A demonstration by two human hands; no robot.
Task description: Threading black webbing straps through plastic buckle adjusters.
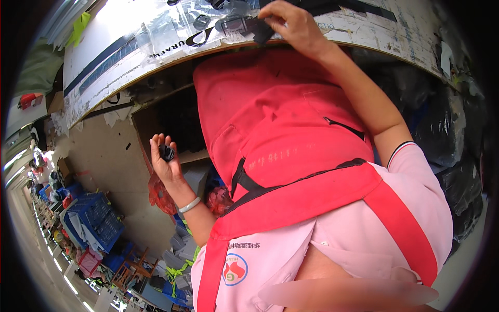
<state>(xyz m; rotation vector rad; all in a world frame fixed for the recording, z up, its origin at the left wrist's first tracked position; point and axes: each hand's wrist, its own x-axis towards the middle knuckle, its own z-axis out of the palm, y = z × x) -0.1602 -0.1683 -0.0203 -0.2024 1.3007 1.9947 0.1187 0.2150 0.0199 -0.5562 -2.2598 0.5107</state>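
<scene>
One shirt [353, 234] is cut off. Left of one apron [280, 125], left grip [167, 166] clasps one half-hidden black piece [166, 152]. Right grip's [303, 32] hold is unclear.

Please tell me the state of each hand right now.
Left hand: partly closed, holding a small glossy black object.
Right hand: curled at a flat black piece; whether it grips that cannot be told.

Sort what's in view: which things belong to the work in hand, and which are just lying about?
Apparently in use:
black item in left hand
black piece at right hand
worktable

Seemingly lying about:
blue crate
dark plastic bags
</scene>
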